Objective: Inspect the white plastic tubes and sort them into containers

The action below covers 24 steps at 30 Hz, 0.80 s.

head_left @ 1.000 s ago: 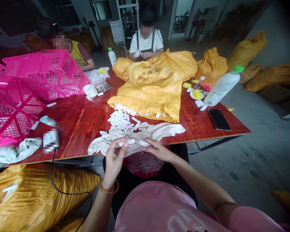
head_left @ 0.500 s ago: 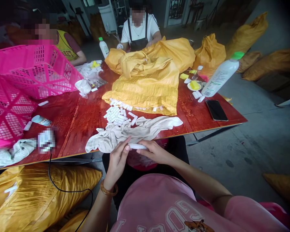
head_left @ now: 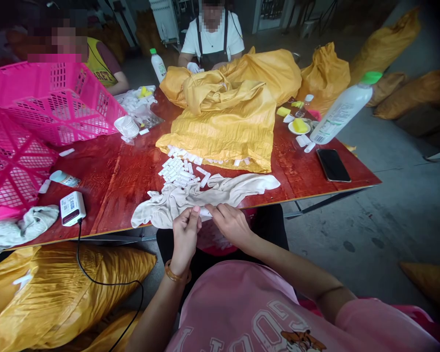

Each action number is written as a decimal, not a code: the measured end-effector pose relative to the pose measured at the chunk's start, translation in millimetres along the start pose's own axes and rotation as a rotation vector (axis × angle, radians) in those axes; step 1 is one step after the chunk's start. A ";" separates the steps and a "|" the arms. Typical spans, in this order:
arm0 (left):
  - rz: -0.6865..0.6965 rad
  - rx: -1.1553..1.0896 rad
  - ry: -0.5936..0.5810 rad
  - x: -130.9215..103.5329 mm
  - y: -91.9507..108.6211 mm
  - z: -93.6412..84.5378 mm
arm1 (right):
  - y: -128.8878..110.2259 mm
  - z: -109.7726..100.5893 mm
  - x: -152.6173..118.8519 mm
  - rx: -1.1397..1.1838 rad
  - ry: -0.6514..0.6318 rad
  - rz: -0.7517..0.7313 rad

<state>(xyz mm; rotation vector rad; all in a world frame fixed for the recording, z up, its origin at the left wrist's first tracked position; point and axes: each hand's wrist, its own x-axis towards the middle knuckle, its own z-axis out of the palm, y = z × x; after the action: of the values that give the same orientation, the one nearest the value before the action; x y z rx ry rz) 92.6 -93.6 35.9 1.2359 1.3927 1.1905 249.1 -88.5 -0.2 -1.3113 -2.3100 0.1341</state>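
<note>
A yellow sack (head_left: 223, 137) took up the middle of the worktop (head_left: 106, 171), its mouth facing the person, with a heap of white pieces (head_left: 176, 171) spilling out. A crumpled cloth (head_left: 242, 189) lay between that heap and the hands. Pink crates (head_left: 77, 100) crowded the left, near a white box (head_left: 72, 209); a bottle (head_left: 342, 115) and phone (head_left: 333, 165) stood and lay at right. Just past the near edge, one white tube (head_left: 205, 212) sat between the hands, partly hidden. The left hand (head_left: 185, 232), thumb up, had its fingers pinched on it; the right hand (head_left: 231, 227) reached across, fingers bent over the tube, its grip impossible to tell.
</note>
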 end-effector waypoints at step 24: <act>0.388 0.564 -0.064 107.8 -32.2 -40.5 | 42.3 17.1 -27.0 0.232 -0.365 0.111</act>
<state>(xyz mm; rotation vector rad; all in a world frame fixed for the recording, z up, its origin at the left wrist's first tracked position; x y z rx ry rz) 37.9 8.7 6.6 1.9926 1.5392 1.0204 286.1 -85.7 -38.0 -1.3840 -2.4185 0.7100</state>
